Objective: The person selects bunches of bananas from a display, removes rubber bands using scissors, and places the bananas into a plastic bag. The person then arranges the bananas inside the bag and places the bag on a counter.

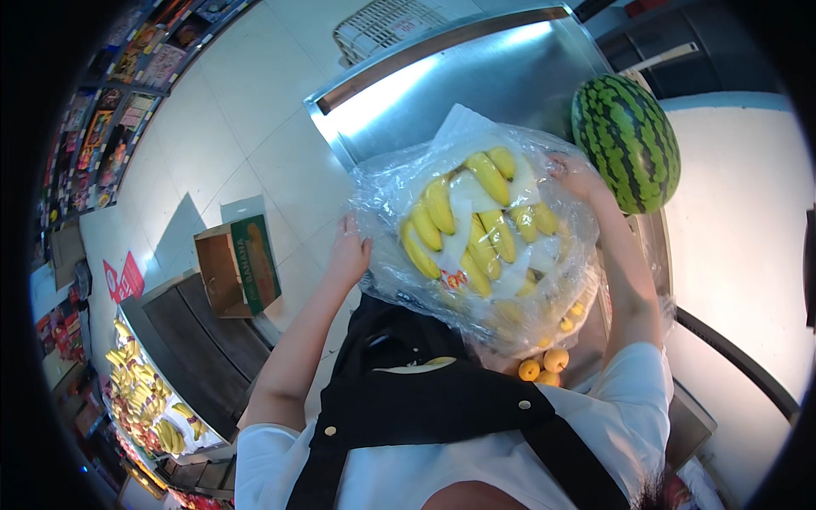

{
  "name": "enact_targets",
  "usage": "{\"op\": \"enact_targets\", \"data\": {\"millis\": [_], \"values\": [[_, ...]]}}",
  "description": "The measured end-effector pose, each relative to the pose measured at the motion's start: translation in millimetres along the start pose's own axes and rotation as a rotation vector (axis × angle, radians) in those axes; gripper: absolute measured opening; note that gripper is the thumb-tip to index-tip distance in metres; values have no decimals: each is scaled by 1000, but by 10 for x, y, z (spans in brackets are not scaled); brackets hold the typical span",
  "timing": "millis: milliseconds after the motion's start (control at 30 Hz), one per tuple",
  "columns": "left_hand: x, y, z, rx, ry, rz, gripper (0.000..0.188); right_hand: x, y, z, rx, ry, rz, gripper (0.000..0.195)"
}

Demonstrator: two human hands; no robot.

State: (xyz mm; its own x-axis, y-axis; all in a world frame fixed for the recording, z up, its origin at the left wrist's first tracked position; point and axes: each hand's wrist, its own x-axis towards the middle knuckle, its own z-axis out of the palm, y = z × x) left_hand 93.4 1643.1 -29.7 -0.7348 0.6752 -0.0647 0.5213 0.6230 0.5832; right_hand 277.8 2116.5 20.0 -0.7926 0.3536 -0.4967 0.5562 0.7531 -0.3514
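A large clear plastic bag (395,185) bulges in front of me, over a stainless steel counter (408,121). Several yellow bananas (484,245) show through it, with white padding sheets (459,223) between the bunches. At the bag's left edge, my left hand (350,252) grips the plastic, its fingertips partly hidden by the film. On the upper right side, my right hand (577,177) has hold of the bag, close to a whole striped watermelon (628,143). Several round yellow-orange fruits (545,366) lie at the counter's near end, below the bag.
An opened banana carton (255,264) stands on the tiled floor to the left. Beyond it is a display stand (185,357) with loose banana bunches (137,382). A white plastic basket (386,29) sits past the counter's far edge. Stocked shelves (121,121) line the far left.
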Motion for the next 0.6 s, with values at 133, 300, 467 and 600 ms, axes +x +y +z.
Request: {"op": "enact_targets", "data": {"millis": [133, 300, 467, 600], "values": [[-26, 644, -578, -26, -84, 134, 41, -1078, -940, -128, 43, 330, -275, 47], [145, 982, -637, -244, -72, 299, 36, -2134, -1463, 127, 197, 147, -405, 45], [-74, 1125, -493, -250, -195, 513, 41, -3119, -1089, 323, 137, 8, -74, 42], [-312, 1304, -422, -318, -391, 715, 41, -3471, -655, 502, -62, -361, 515, 50]]}}
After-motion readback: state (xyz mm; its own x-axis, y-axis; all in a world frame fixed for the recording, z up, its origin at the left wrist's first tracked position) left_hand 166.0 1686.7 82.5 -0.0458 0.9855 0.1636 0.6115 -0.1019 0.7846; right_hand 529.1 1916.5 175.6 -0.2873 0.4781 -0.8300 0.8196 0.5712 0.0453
